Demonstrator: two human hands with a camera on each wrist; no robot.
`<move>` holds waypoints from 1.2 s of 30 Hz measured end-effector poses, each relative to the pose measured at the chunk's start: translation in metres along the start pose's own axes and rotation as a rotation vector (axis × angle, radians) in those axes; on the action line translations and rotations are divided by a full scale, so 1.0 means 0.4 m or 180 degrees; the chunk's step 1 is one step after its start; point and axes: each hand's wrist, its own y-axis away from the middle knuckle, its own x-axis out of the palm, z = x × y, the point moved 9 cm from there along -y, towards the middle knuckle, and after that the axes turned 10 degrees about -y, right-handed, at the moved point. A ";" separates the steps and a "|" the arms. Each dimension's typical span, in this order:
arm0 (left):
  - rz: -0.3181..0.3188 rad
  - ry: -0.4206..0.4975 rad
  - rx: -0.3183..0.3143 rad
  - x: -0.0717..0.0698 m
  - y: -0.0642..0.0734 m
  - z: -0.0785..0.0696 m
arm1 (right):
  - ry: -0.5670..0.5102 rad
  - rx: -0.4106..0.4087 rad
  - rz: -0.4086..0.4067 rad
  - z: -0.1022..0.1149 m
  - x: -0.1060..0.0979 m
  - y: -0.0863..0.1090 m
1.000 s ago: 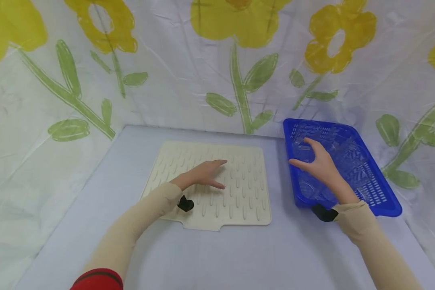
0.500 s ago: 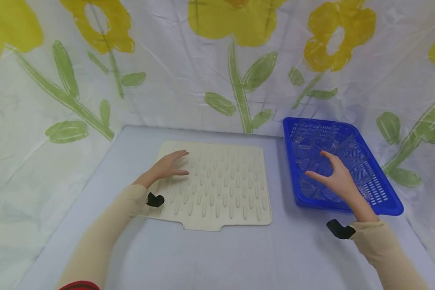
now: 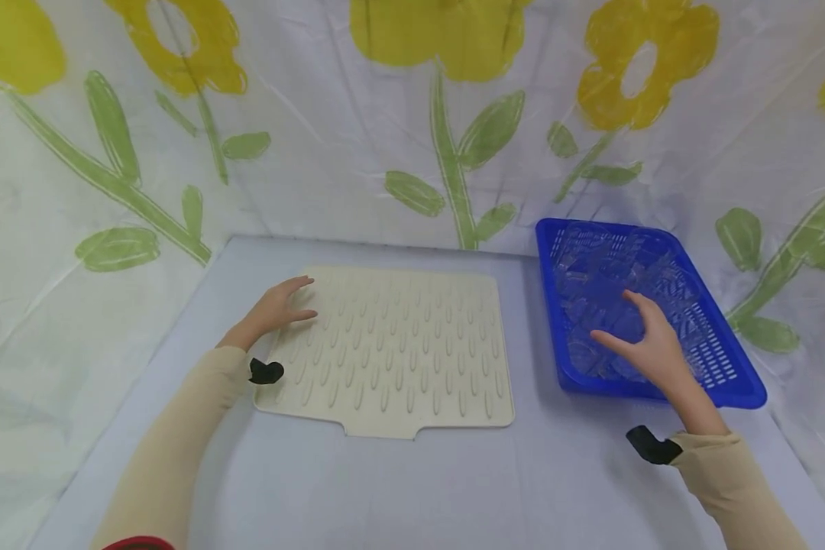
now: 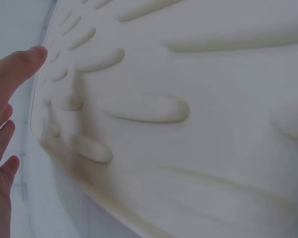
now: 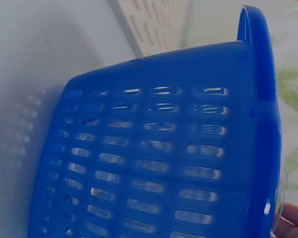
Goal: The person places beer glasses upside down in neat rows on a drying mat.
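A cream draining mat (image 3: 399, 351) with rows of raised ridges lies flat on the table. My left hand (image 3: 275, 305) hovers at its left edge, thumb and fingers spread and holding nothing. In the left wrist view, the thumb (image 4: 20, 69) shows against the mat's ridges (image 4: 144, 106). At the right stands a blue slotted plastic basket (image 3: 718, 328) holding several clear, see-through pieces (image 3: 577, 263). Over its near part is my right hand (image 3: 653, 351), thumb and forefinger wide apart. In the right wrist view, its fingertips (image 5: 294, 215) show beyond the basket wall (image 5: 159, 148), near a thin clear rim.
The white table (image 3: 440, 489) extends in front of the mat and basket. A white sheet (image 3: 316, 176) with painted yellow flowers hangs behind and on both sides. Black wrist mounts (image 3: 653, 444) stick out below both sleeves.
My left hand has moved left, from over the middle of the mat to its left edge. My right hand has come back toward me and a little right, still over the basket.
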 end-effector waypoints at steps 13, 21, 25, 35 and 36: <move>0.0099 0.0004 -0.0429 0.036 0.016 0.066 | -0.0042 -0.0005 -0.0139 -0.024 -0.012 0.005; 0.0297 -0.0094 -0.0419 0.047 0.012 0.072 | -0.0060 -0.0134 -0.0246 -0.029 -0.003 0.001; 0.0333 -0.0092 -0.0430 0.045 0.008 0.068 | -0.0078 -0.0205 -0.0329 -0.030 -0.004 0.004; 0.0299 -0.0026 -0.0564 0.055 0.011 0.085 | -0.0184 -0.0208 -0.0546 -0.035 -0.014 -0.001; 0.0292 -0.0014 -0.0583 0.055 0.012 0.085 | -0.0161 -0.0142 -0.0539 -0.039 -0.016 -0.003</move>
